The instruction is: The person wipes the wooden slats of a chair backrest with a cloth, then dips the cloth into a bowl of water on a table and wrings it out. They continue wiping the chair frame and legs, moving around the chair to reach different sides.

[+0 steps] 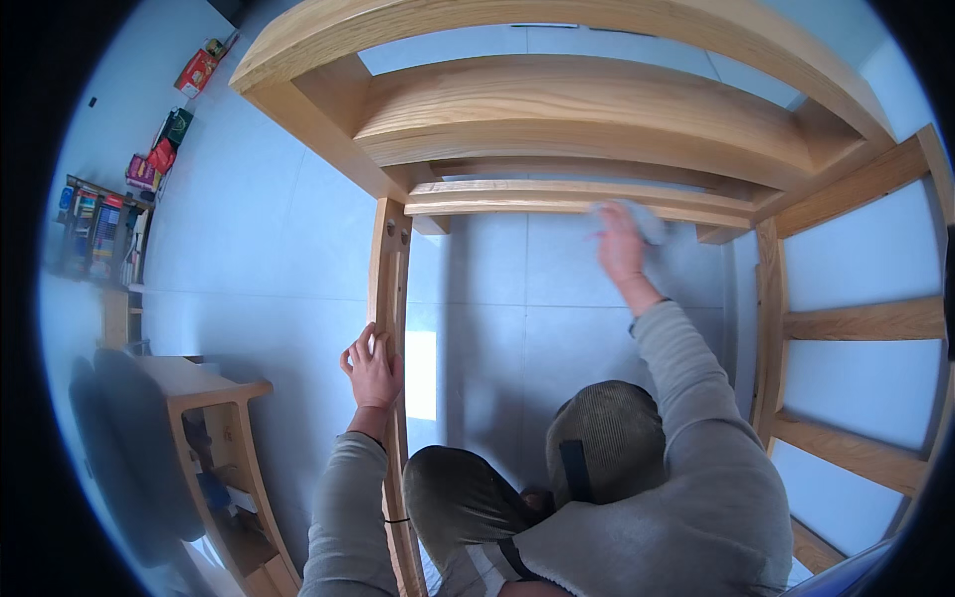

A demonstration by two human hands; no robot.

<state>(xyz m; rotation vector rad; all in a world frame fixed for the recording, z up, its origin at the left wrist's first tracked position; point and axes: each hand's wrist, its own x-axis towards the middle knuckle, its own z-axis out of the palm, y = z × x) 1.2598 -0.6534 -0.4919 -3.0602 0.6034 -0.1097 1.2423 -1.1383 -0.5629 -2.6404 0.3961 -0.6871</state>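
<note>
My right hand (621, 242) holds a pale cloth (643, 222), blurred, against the wooden crossbar (522, 206) at the inner edge of a bed-like wooden frame. My left hand (375, 366) rests on the long wooden side rail (388, 283) at the left, fingers bent over it. Two round holes show in the rail near its far end. Beyond the crossbar rises the frame's end panel, with a broad wooden board (582, 112) across it. Both my knees are bent inside the frame.
A slatted wooden panel (862, 322) stands along the right wall. At lower left is a small wooden cabinet (213, 392) with things inside. Shelved books (101, 231) and a red box (195, 73) lie by the left wall. The tiled floor (485, 328) shows within the frame.
</note>
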